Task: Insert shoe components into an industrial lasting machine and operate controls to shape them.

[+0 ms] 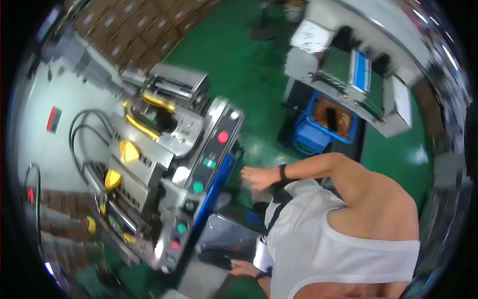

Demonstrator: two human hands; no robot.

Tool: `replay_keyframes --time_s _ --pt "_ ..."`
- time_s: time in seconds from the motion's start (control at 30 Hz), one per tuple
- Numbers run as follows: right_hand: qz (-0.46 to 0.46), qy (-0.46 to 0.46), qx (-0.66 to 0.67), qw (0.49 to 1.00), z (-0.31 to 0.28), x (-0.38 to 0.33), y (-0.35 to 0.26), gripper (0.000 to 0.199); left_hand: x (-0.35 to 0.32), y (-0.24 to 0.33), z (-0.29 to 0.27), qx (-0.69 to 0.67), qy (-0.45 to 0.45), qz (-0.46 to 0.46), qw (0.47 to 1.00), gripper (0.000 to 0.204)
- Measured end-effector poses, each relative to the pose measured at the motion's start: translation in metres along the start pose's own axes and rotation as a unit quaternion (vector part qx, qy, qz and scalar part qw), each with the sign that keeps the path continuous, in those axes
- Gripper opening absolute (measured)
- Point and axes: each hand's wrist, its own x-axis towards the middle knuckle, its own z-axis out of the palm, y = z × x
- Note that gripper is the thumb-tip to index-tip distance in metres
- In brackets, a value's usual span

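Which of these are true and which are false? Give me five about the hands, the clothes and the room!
1. The floor is green. True.
2. The shirt is black. False: the shirt is mostly white.
3. The right hand has a dark band at its wrist. True.
4. The right hand is touching a red button. False: it is apart from that red button.
5. Brown boxes are stacked near the top left. True.

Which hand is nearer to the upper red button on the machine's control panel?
Right. The right hand is apart from the red button, below and right of it in view; the left hand is much farther below.
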Motion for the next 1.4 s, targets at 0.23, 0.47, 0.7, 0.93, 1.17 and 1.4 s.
replay_keyframes --time_s 0.23,0.47,0.7,0.93,1.17,1.4 --pt "0.291 -0.143 0.008 0.946 -0.018 -0.136 0.122 0.061 -0.006 -0.015 0.001 -0.302 -0.074 -0.029 0.95 0.08" --pt "0.339 -0.313 -0.043 0.886 -0.027 -0.176 0.17 0.062 -0.041 -0.025 0.013 -0.262 -0.065 -0.183 0.945 0.101" --pt "0.188 -0.366 -0.061 0.909 -0.022 -0.072 0.131 0.059 -0.041 0.007 0.049 -0.314 -0.031 -0.246 0.917 0.101" --pt "0.016 -0.298 0.054 0.953 0.03 0.066 -0.06 0.06 -0.056 -0.003 0.027 -0.446 -0.096 -0.197 0.868 0.098" --pt "-0.121 -0.311 0.118 0.935 0.146 0.084 -0.254 0.095 -0.047 -0.193 0.006 -0.301 -0.005 -0.195 0.933 0.078" --pt "-0.157 -0.086 0.071 0.981 0.228 0.057 -0.321 0.073 0.03 -0.419 -0.075 -0.118 0.062 -0.275 0.952 0.06"
